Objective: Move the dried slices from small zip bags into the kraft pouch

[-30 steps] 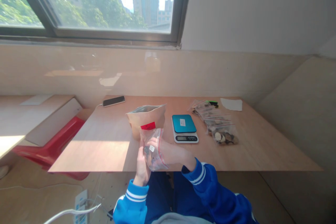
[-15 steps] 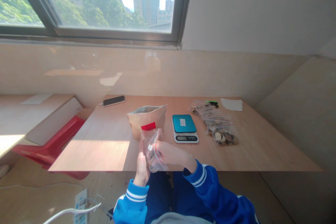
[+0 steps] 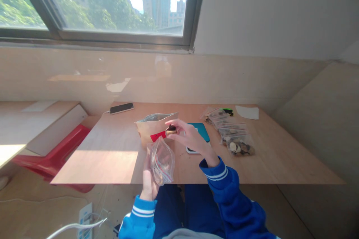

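Observation:
My left hand (image 3: 149, 182) grips a clear zip bag (image 3: 162, 158) by its side, its mouth open upward, at the table's front edge. Between the thumb and fingers of my right hand (image 3: 187, 134) is a dark brown and tan dried mushroom (image 3: 171, 130), raised above the bag. Just behind it stands an open kraft paper pouch (image 3: 144, 129) with a red label (image 3: 157, 136). What lies inside the pouch cannot be seen. My right hand partly covers a kitchen scale (image 3: 203, 130) with a teal top.
Several filled zip bags (image 3: 237, 134) lie overlapping on the right, with a black and green object (image 3: 227, 111) and white paper (image 3: 247, 112) behind them. A phone (image 3: 121, 108) with a cable lies at the back left. A red stool (image 3: 53, 158) stands left of the table.
My right hand has come out of the zip bag and moved up, now with the dried mushroom in its fingers. My left hand still holds the bag, whose mouth shows wider.

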`<state>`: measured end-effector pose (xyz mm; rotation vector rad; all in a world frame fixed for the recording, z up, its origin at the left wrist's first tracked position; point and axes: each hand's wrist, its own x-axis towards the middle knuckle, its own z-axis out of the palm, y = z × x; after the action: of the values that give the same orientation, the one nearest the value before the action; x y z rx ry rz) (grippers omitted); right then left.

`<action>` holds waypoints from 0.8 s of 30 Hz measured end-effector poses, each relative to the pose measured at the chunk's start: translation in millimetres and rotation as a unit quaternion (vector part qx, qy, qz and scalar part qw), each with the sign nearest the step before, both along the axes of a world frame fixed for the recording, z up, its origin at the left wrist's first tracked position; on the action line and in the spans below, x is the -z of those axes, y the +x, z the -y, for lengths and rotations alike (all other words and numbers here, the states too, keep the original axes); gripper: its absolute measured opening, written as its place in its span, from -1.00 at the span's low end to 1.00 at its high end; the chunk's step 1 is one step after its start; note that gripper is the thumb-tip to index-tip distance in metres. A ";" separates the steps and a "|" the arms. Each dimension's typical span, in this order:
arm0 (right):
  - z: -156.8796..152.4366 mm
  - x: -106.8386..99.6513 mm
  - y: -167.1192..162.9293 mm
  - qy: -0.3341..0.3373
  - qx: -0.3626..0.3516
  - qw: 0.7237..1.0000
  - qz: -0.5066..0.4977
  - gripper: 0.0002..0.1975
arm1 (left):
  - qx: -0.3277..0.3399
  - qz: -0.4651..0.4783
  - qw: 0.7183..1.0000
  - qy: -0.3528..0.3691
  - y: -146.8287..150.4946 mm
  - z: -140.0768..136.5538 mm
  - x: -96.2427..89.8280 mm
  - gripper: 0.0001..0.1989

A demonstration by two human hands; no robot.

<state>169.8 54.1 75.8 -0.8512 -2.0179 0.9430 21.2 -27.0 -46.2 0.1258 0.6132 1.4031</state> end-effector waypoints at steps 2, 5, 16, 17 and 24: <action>-14.0 -8.1 -10.6 0.036 0.028 0.999 -0.026 -0.68 | -0.011 -0.023 1.000 -0.012 0.2 1.4 1.1 -0.54; -31.4 -14.1 -30.4 0.079 0.052 0.995 -0.026 -0.65 | -0.014 -0.037 0.999 -0.007 0.1 2.5 1.4 -0.55; -41.3 -1.5 -44.6 0.231 0.059 0.964 0.115 -0.82 | -0.016 -0.032 0.999 -0.007 -1.4 1.1 -0.6 -0.55; -39.2 -1.8 -42.3 0.234 0.059 0.963 0.116 -0.81 | -0.019 -0.026 0.999 -0.004 -1.2 1.4 -1.6 -0.55; -1.6 -10.1 -13.5 0.068 -0.043 0.997 0.023 -0.76 | -0.051 0.007 0.999 -0.012 -3.0 5.3 -13.2 -0.59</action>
<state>156.3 55.7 85.9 -0.7231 -2.1459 0.8291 18.2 -32.3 -33.0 0.0664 0.6324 1.4931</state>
